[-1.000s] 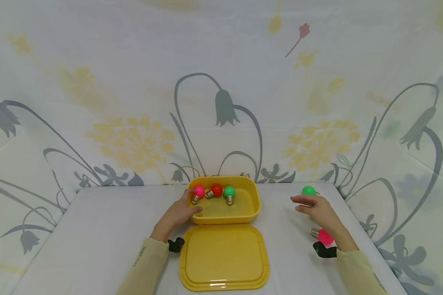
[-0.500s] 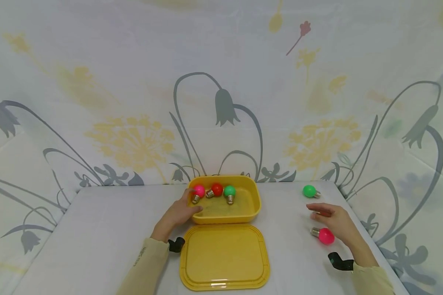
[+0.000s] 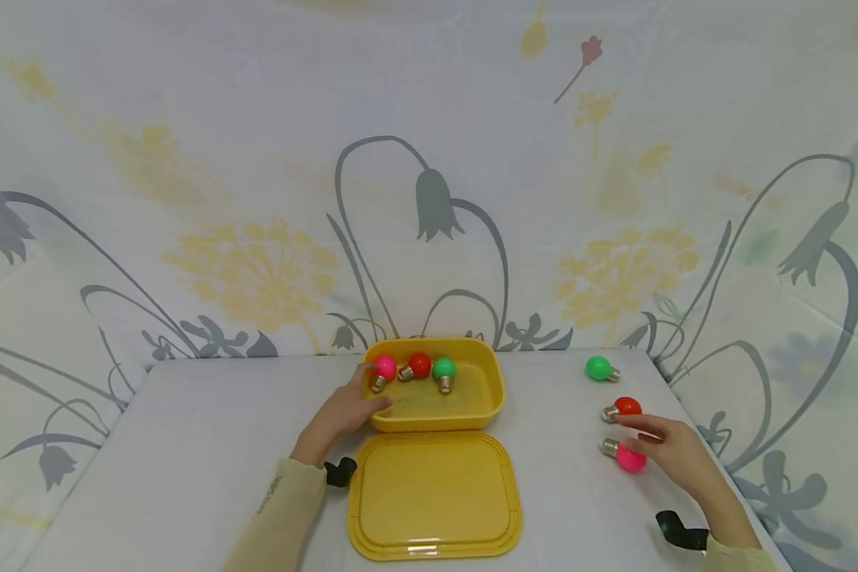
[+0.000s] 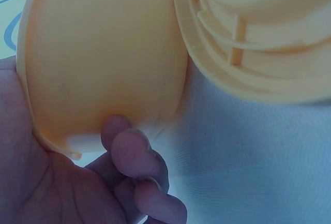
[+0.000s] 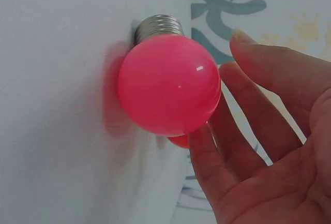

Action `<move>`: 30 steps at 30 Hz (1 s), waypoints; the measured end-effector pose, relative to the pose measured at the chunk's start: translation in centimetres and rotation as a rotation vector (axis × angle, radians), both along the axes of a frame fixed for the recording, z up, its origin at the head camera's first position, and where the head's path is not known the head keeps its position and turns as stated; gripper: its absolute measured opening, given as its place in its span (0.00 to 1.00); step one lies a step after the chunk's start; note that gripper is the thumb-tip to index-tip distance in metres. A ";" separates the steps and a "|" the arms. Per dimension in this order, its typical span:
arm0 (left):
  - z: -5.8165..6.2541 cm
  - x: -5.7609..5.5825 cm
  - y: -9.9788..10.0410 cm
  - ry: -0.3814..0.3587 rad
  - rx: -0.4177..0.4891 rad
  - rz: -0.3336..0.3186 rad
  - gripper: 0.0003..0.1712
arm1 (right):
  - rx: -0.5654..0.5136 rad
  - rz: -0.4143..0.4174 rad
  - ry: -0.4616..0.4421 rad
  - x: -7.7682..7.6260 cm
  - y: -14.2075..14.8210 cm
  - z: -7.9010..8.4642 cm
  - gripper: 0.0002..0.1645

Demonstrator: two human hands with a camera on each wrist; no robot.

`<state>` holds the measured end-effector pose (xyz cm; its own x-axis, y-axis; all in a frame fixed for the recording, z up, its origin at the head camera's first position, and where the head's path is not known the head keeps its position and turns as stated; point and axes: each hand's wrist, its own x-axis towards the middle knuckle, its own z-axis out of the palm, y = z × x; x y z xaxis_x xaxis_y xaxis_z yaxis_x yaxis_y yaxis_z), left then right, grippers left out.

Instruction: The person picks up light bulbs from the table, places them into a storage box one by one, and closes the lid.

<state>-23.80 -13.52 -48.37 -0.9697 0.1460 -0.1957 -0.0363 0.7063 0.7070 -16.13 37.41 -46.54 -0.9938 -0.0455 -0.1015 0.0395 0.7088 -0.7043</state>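
Note:
My left hand [image 3: 346, 409] grips the left end of a yellow plastic box [image 3: 500, 385]; its curled fingers [image 4: 132, 154] show against the wall in the left wrist view. A pink bulb [image 3: 385, 368], a red bulb [image 3: 419, 365] and a green bulb [image 3: 444, 369] lie inside the box. At the right, my right hand [image 3: 675, 453] reaches over a second pink bulb [image 3: 632, 458], fingers spread and slightly bent. In the right wrist view this pink bulb [image 5: 170, 84] sits beside the fingertips; whether they touch it I cannot tell. Another red bulb [image 3: 628, 406] lies just beyond the hand.
A yellow lid [image 3: 434, 496] lies flat in front of the box. Another green bulb [image 3: 599, 368] lies at the table's far right. White cloth covers the table [image 3: 207, 461], and a flower-patterned curtain [image 3: 272, 159] stands behind and at the sides.
My right hand has moved back toward me and rightward, from near the green bulb to the pink one. The loose red bulb now shows on the table. The left hand keeps its place.

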 end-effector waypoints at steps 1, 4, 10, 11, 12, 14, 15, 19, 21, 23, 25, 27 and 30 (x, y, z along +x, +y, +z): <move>0.0 0.0 0.0 0.001 -0.002 0.000 0.41 | 0.014 -0.004 -0.017 0.2 0.1 -0.1 0.22; 0.0 0.0 0.0 0.005 -0.001 -0.001 0.41 | 0.027 -0.016 -0.058 0.5 0.4 -0.3 0.23; -0.1 -0.1 0.0 0.002 0.015 0.006 0.41 | 0.073 -0.035 -0.120 0.8 0.4 -0.6 0.27; -0.1 -0.1 0.0 -0.001 0.018 0.010 0.41 | 0.076 -0.038 -0.125 0.7 0.4 -0.6 0.28; -0.1 -0.1 0.0 -0.001 0.018 0.012 0.41 | 0.079 -0.046 -0.129 0.8 0.3 -0.7 0.28; -0.2 -0.1 0.0 0.003 0.019 0.009 0.41 | 0.084 -0.059 -0.133 0.8 0.3 -0.8 0.28; -0.2 -0.1 0.0 0.003 0.021 0.010 0.41 | 0.089 -0.066 -0.135 0.8 0.3 -0.8 0.29; -0.4 0.0 0.0 0.003 0.025 0.013 0.41 | 0.086 -0.094 -0.149 0.9 -0.1 -1.0 0.31; -0.4 0.1 0.0 0.001 0.027 0.017 0.42 | 0.081 -0.101 -0.148 0.9 -0.2 -1.1 0.31; -0.4 0.1 0.0 0.000 0.026 0.018 0.42 | 0.078 -0.103 -0.140 0.9 -0.4 -1.2 0.31; -0.4 0.2 0.1 0.001 0.024 0.016 0.42 | 0.073 -0.110 -0.137 0.9 -0.5 -1.2 0.31; -0.3 0.2 0.1 -0.002 0.024 0.017 0.42 | 0.071 -0.116 -0.134 0.9 -0.5 -1.2 0.32; 0.0 0.2 0.2 -0.003 0.024 0.022 0.41 | 0.071 -0.117 -0.128 1.0 -0.5 -1.1 0.34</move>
